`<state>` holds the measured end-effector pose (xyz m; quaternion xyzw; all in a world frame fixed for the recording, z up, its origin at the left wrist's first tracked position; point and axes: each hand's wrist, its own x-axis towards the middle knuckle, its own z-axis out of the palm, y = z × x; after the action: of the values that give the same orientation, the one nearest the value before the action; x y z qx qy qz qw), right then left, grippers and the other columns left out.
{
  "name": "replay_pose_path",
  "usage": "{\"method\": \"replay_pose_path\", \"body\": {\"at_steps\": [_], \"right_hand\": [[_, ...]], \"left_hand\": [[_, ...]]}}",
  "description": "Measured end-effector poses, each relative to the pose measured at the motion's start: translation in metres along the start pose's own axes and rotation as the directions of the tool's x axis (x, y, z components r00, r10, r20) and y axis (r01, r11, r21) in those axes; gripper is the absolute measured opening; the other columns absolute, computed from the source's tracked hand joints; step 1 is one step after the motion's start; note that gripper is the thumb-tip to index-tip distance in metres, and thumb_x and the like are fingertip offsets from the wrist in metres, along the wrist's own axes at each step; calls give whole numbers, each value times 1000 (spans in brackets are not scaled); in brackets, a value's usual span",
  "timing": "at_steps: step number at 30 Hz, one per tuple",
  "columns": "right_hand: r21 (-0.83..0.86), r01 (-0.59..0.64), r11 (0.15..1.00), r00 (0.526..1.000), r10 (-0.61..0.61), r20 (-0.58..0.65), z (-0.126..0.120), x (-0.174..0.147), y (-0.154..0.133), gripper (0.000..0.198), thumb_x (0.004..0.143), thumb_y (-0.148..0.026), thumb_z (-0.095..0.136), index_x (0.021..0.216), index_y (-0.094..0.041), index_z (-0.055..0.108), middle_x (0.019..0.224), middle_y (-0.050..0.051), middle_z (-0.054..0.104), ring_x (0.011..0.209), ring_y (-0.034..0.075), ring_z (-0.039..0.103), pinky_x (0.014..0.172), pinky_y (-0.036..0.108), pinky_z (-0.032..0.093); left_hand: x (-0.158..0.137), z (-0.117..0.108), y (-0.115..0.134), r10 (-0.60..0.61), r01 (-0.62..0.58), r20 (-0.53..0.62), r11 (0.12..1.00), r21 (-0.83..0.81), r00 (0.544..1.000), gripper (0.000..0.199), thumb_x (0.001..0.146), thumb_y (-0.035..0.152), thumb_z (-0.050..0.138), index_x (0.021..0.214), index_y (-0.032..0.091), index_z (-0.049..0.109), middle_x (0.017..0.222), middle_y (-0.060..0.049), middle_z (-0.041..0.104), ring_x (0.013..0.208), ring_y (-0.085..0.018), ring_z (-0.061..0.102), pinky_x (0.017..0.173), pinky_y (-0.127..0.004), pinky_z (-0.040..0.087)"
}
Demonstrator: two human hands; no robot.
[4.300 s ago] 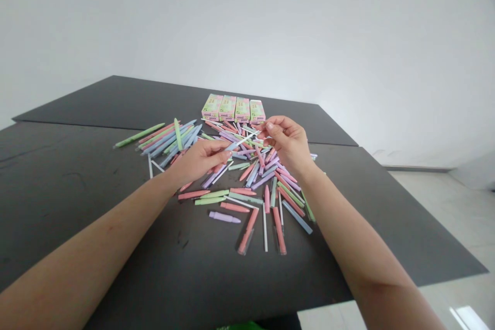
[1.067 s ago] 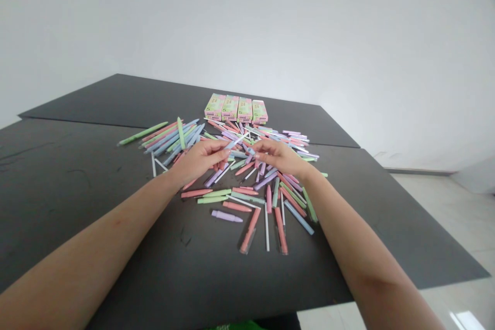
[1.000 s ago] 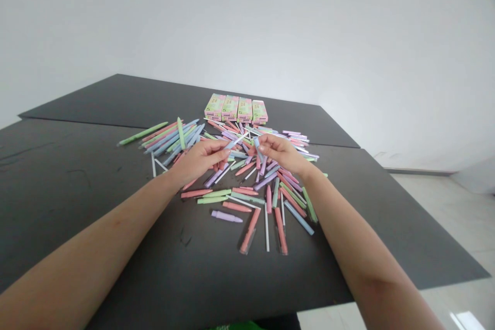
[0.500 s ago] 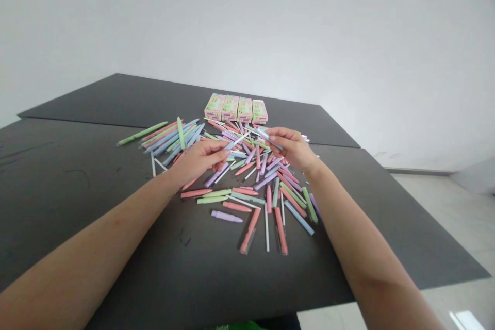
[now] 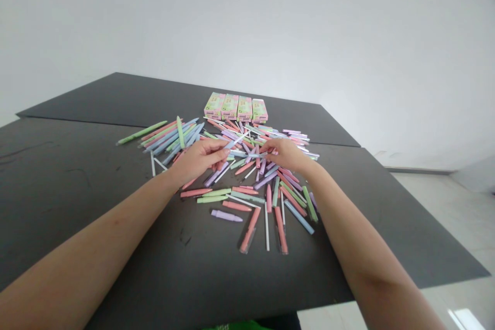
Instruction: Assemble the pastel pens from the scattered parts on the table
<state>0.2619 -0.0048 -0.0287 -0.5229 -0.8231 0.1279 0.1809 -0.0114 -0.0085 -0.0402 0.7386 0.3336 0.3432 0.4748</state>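
Above the middle of the pile, my left hand [image 5: 201, 159] pinches a light-blue pen tip section [image 5: 229, 145]. A thin white refill [image 5: 242, 137] sticks out of it, up and to the right. My right hand [image 5: 288, 154] is closed on a light-blue pen barrel [image 5: 255, 155], which seems to have a clear end and points left toward the left hand. The two pieces are apart. Beneath both hands lie many loose pen parts in red, green, purple and blue, such as a purple barrel [image 5: 265, 180], mixed with white refills [image 5: 266, 227].
At the left of the pile lies a heap of whole-looking pens [image 5: 170, 136]. Several pink-and-green boxes [image 5: 244, 108] stand in a row behind the parts. Everything rests on a dark table [image 5: 154, 263]; a pale wall [image 5: 247, 20] rises behind it.
My right hand has come down and slightly left with the blue barrel, which now lies nearly level. My left hand has stayed almost still.
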Motion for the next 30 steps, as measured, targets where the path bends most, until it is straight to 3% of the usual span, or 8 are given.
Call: {"method": "replay_pose_path", "body": {"at_steps": [5, 7, 11, 20, 23, 26, 28, 30], "right_hand": [[-74, -16, 997, 956, 37, 290, -18, -5, -7, 20, 68, -9, 61, 76, -19, 77, 75, 1, 73, 69, 17, 64, 65, 25, 45], [-126, -19, 992, 937, 62, 343, -17, -5, -6, 22, 67, -8, 61, 75, -20, 78, 77, 1, 74, 72, 17, 64, 66, 25, 45], [-195, 12, 981, 929, 61, 365, -11, -4, -2, 28, 65, -7, 61, 82, -22, 79, 88, 2, 76, 80, 18, 65, 70, 25, 45], [-291, 131, 948, 931, -17, 365, -4, -4, 5, 16, 67, -14, 66, 78, -20, 75, 82, 5, 72, 75, 19, 61, 66, 27, 40], [-184, 153, 971, 933, -81, 349, -8, -5, 4, 17, 67, -15, 65, 81, -18, 74, 85, 5, 70, 76, 18, 59, 67, 27, 41], [91, 117, 989, 969, -134, 210, -15, -7, -1, 13, 69, -18, 65, 81, -17, 69, 78, 3, 66, 68, 14, 55, 62, 25, 40], [375, 66, 925, 993, -97, 65, -17, -7, -6, 9, 74, -22, 63, 80, -17, 63, 67, -1, 60, 58, 11, 51, 55, 23, 38], [628, 41, 777, 998, 1, -67, -18, -6, -12, 11, 78, -28, 62, 81, -18, 58, 59, -4, 54, 50, 9, 46, 49, 22, 36]], "left_hand": [[0, 1, -2, 8, -8, 3, 1000, -11, 1000, 25, 89, 37, 54, 79, 15, 60, 63, 2, 56, 54, -8, 52, 51, -19, 40], [0, 1, -3, 24, -24, -1, 1000, -10, 1000, 25, 89, 37, 54, 78, 15, 60, 64, 1, 56, 53, -8, 52, 51, -19, 40], [0, 1, -3, 21, -21, -4, 1000, 0, 1000, 25, 89, 36, 54, 76, 15, 60, 63, 2, 55, 53, -8, 51, 50, -18, 39], [0, 3, -3, 7, -7, -3, 999, -32, 1000, 24, 87, 37, 56, 79, 15, 60, 62, 2, 54, 52, -8, 51, 49, -18, 40], [0, 3, 0, -3, 3, -1, 1000, -24, 1000, 23, 87, 37, 56, 84, 14, 62, 62, 2, 55, 52, -8, 51, 49, -18, 41], [-1, 3, 2, -1, 1, 2, 1000, -18, 1000, 24, 87, 37, 57, 82, 14, 62, 62, 2, 55, 52, -8, 51, 48, -18, 41], [-1, 4, 3, 7, -7, 2, 1000, -27, 1000, 22, 86, 36, 57, 83, 14, 62, 61, 2, 55, 51, -8, 51, 48, -18, 41], [-1, 4, 4, 12, -13, -4, 999, -36, 1000, 21, 86, 35, 57, 84, 14, 63, 60, 2, 55, 50, -8, 51, 47, -18, 41]]}}
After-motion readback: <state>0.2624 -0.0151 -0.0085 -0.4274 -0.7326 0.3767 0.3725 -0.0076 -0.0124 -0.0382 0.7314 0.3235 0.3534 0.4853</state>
